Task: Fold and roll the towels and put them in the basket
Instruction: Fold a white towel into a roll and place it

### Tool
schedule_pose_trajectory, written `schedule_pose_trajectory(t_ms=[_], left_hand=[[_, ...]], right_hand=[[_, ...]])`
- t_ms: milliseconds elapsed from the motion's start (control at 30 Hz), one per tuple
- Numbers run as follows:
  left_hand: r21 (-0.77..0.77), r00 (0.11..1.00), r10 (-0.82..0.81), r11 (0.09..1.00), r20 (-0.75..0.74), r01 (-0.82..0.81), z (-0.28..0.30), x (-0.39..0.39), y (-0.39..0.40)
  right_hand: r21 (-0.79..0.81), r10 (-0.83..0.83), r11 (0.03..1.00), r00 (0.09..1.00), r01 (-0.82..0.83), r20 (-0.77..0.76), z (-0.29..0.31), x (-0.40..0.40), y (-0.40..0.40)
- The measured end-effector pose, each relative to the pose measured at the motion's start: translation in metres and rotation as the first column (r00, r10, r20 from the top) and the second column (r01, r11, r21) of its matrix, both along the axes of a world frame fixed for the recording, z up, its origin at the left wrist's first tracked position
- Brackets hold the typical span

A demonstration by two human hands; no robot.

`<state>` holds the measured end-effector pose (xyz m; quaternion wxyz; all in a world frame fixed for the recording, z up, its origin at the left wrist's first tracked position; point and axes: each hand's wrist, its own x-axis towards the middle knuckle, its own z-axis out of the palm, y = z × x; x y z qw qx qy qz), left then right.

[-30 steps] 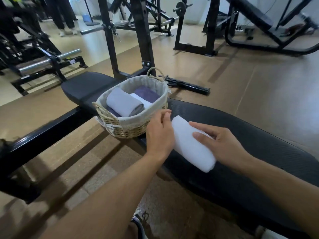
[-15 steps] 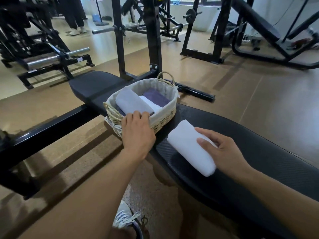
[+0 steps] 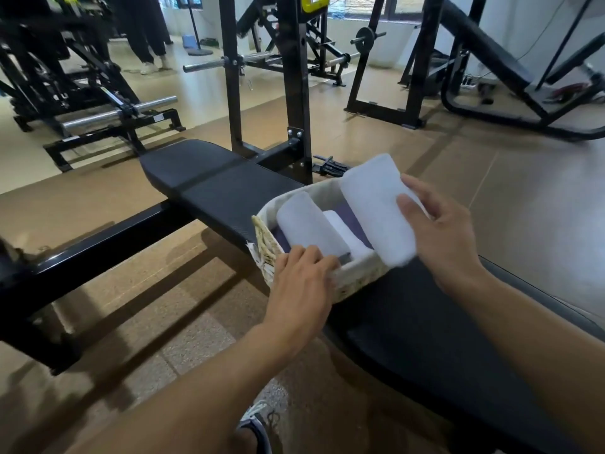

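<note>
The right hand (image 3: 438, 231), fingers and thumb curled around the rolled white towel (image 3: 376, 208), has lifted it off the bench (image 3: 229, 191) and over the basket (image 3: 357, 280), whose rim the left hand (image 3: 302, 280) grips, so placing seems near.

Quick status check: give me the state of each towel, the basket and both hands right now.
Rolled white towel: lifted, tilted over the basket.
Pale rolled towel: lying in the basket.
Purple towel: in the basket, underneath.
Basket: upright on the bench.
Right hand: grips the white towel.
Left hand: fingers on the basket's near rim.
</note>
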<state>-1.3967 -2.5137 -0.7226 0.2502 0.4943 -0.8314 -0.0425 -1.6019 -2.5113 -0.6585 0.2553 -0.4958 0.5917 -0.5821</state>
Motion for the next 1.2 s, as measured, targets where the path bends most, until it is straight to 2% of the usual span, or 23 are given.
schedule_pose_trajectory(t_ms=[100,167,267,367,433,500,567,667,767,833,900,1000,1100,1167,1200], left_hand=[[-0.012,0.99,-0.09,0.996,-0.107,0.089,0.007,-0.005,0.018],[-0.049,0.969,-0.127,0.992,-0.214,0.119,0.017,-0.014,0.023],[-0.099,0.96,-0.103,0.992,-0.259,0.08,0.03,-0.028,0.013],[0.082,0.979,-0.017,0.996,-0.203,0.034,0.041,-0.037,-0.004],[0.227,0.961,0.045,0.974,-0.275,0.019,0.042,-0.041,-0.018],[0.287,0.941,0.12,0.957,-0.316,-0.026,0.041,-0.045,-0.036],[0.356,0.974,0.154,0.931,-0.169,-0.085,0.039,-0.048,-0.051],[0.458,0.992,0.04,0.885,0.116,-0.089,0.032,-0.052,-0.064],[0.449,0.96,-0.062,0.891,0.272,-0.069,0.029,-0.056,-0.071],[0.394,0.911,-0.143,0.919,0.388,-0.023,0.03,-0.058,-0.075],[0.382,0.898,-0.171,0.924,0.406,0.004,0.023,-0.059,-0.08],[0.392,0.924,-0.116,0.919,0.365,-0.04,0.011,-0.059,-0.087],[0.439,0.952,-0.084,0.897,0.295,-0.057,0.01,-0.062,-0.082],[0.451,0.953,-0.087,0.891,0.289,-0.055,0.014,-0.065,-0.076],[0.455,0.95,-0.087,0.888,0.3,-0.062,0.016,-0.065,-0.074]], right_hand=[[0.054,-0.049,0.997,0.998,0.05,-0.03,0.003,-0.003,-0.007],[0.103,-0.07,0.991,0.992,0.081,-0.104,-0.001,-0.005,-0.014],[0.201,-0.068,0.973,0.976,0.11,-0.206,-0.011,-0.006,-0.02],[0.253,-0.041,0.962,0.971,0.103,-0.237,-0.017,-0.003,-0.026],[0.261,-0.019,0.961,0.965,0.089,-0.26,-0.017,-0.001,-0.03],[0.3,0.016,0.95,0.95,0.082,-0.311,-0.016,-0.003,-0.036],[0.369,0.077,0.927,0.925,0.071,-0.372,-0.018,-0.007,-0.042],[0.461,0.193,0.887,0.882,0.031,-0.43,-0.019,-0.012,-0.049],[0.538,0.279,0.841,0.811,0.052,-0.514,-0.017,-0.013,-0.055],[0.565,0.335,0.818,0.711,0.105,-0.618,-0.019,-0.013,-0.058],[0.513,0.344,0.845,0.581,0.152,-0.738,-0.022,-0.015,-0.059],[0.483,0.401,0.875,0.506,0.035,-0.764,-0.018,-0.016,-0.055],[0.664,0.604,0.745,0.489,-0.067,-0.629,-0.009,-0.016,-0.047],[0.765,0.694,0.642,0.459,-0.046,-0.555,-0.005,-0.017,-0.044],[0.784,0.711,0.62,0.443,-0.028,-0.546,-0.006,-0.017,-0.044]])
